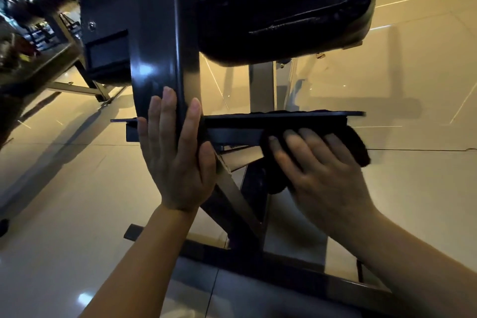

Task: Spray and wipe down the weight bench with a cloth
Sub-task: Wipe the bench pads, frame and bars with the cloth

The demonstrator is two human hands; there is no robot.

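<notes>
The weight bench fills the middle of the head view, seen from low down: a black metal upright (157, 41), a black padded seat underside (284, 10) and a flat black plate (258, 117) crossing the frame. My left hand (178, 152) lies flat against the upright, fingers straight, thumb on its right side. My right hand (317, 165) presses a black cloth (357, 144) against the underside of the plate, fingers spread over the cloth. No spray bottle is in view.
Glossy beige floor tiles (413, 59) surround the bench. The bench's base bars (258, 258) run across the floor below my arms. Another black bench or machine (103, 41) and cluttered gym gear (33, 20) stand at the upper left.
</notes>
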